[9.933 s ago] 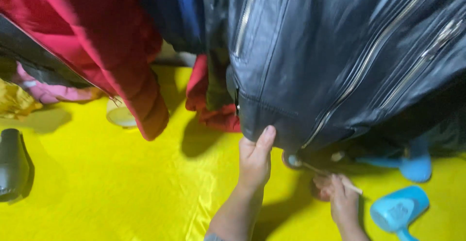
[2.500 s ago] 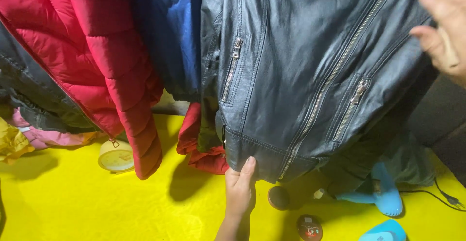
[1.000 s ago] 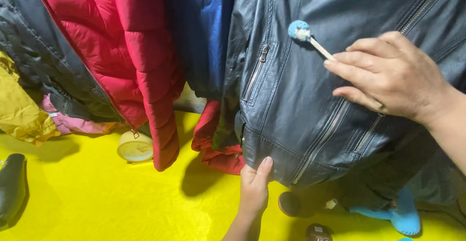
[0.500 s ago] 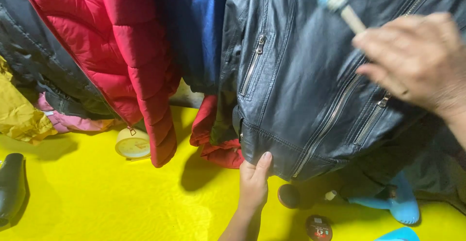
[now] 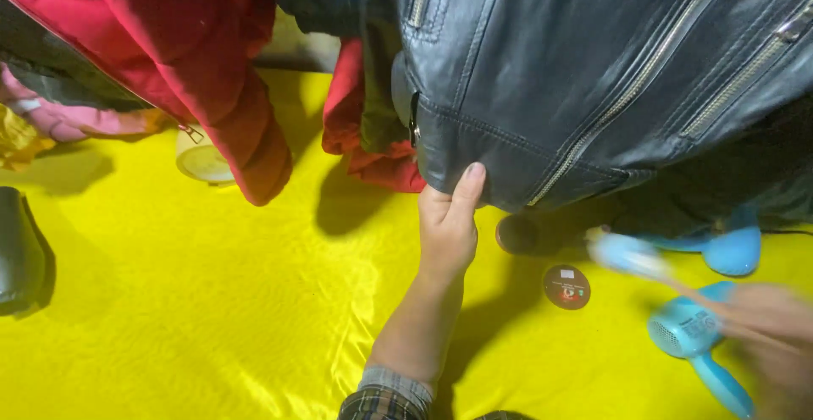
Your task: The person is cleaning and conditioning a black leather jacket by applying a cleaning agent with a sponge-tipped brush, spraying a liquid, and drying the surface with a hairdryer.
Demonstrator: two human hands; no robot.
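One hanging black leather jacket (image 5: 593, 73) fills the far right of the head view, its hem pinched in the left hand (image 5: 449, 225) fingers; heavy, supple, slick, it looks best gripped at that stitched hem. The blurred right hand (image 5: 766, 327) grips a blue-tipped brush (image 5: 622, 252), now low near the yellow cloth (image 5: 212, 301), no longer raised against the jacket.

Red jacket (image 5: 182, 56), blue dryer (image 5: 696, 335)
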